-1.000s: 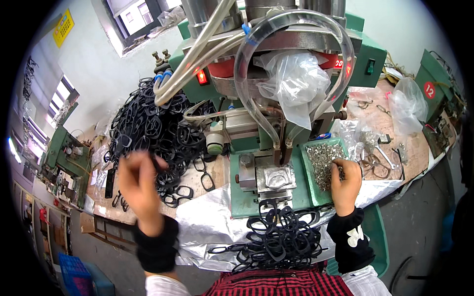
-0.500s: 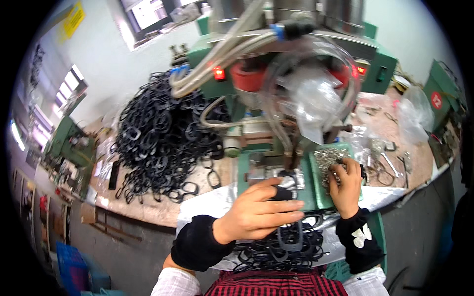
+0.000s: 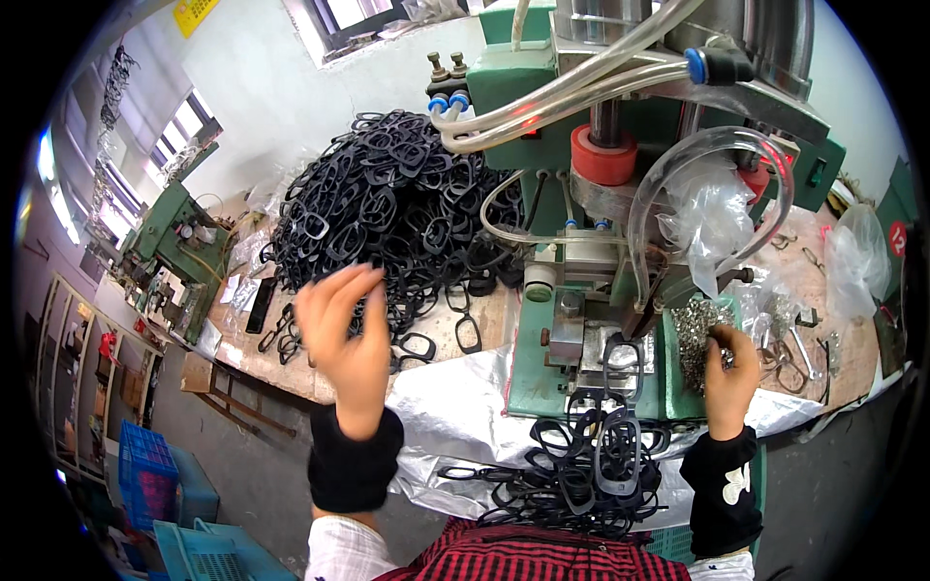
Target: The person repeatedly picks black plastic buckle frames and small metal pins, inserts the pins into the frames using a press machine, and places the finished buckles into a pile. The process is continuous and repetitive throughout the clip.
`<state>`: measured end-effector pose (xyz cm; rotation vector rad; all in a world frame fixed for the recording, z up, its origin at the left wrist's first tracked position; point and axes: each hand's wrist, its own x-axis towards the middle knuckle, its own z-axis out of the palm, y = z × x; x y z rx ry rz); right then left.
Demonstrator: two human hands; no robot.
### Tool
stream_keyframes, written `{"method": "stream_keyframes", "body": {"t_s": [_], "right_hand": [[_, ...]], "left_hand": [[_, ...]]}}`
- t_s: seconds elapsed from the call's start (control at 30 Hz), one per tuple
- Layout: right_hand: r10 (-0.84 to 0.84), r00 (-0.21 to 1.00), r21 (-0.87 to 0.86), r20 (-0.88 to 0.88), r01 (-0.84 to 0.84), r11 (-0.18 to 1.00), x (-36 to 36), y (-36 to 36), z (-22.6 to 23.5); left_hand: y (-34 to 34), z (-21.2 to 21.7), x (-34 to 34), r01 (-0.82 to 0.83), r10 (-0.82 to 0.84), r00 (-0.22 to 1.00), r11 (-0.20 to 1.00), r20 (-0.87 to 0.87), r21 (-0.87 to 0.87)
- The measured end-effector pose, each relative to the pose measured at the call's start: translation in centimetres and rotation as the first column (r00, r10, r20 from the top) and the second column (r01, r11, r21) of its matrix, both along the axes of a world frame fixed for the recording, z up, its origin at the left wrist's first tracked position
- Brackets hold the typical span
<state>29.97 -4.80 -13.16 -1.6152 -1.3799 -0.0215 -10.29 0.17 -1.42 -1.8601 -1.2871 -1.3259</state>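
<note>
My left hand (image 3: 344,334) is raised in front of a large heap of black eyeglass frames (image 3: 387,203). Its fingers are stretched and slightly blurred, the thumb stands apart, and nothing shows in it. Over a green tray of small metal parts (image 3: 694,334), my right hand (image 3: 733,378) has its thumb and fingers bent together at the parts. Whatever lies between those fingertips is hidden. Between the hands, one black eyeglass frame (image 3: 621,352) sits at the metal fixture of a green press (image 3: 528,373). More black frames (image 3: 572,474) are piled just in front of me.
Clear hoses (image 3: 581,92) loop around the press. Plastic bags (image 3: 857,257) and a wrench (image 3: 806,353) lie to the right. Silver sheeting (image 3: 450,397) covers the table's near edge. A dark phone-like slab (image 3: 260,305) and another green machine (image 3: 174,242) are at left.
My left hand has left the front of the press, moving left toward the large heap with fingers extended. My right hand remains at the metal parts. The whole view has shifted.
</note>
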Motion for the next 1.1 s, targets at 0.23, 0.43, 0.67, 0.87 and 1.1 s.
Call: {"method": "stream_keyframes", "body": {"t_s": [0.23, 0.43, 0.67, 0.87, 1.1], "right_hand": [[0.053, 0.998, -0.001, -0.046, -0.053, 0.999, -1.7, 0.3, 0.4], [-0.086, 0.995, 0.055, 0.058, 0.083, 0.995, 1.0, -5.5, -1.1], [-0.050, 0.988, 0.018, -0.147, 0.053, 0.998, -0.6, -7.8, 1.7], [0.356, 0.868, 0.242, -0.347, -0.283, 0.928, -7.4, 0.2, 5.9], [0.395, 0.590, 0.251, -0.704, -0.314, 0.916, -10.0, 0.9, 5.2]], "left_hand": [[11.5, -8.0, -0.4, -0.376, 0.176, 0.837, 0.873, -0.519, -0.312], [15.5, -12.0, -4.0, -0.269, -0.012, 0.818, 0.876, -0.575, -0.401], [14.1, -3.4, -0.6, -0.606, -0.065, 0.713, 0.444, -0.698, -0.660], [8.9, -7.0, 0.9, 0.506, -0.299, 0.827, 0.764, 0.476, -0.399], [-0.4, -10.4, 4.3, 0.630, -0.137, 0.429, 0.753, 0.893, -0.187]]}}
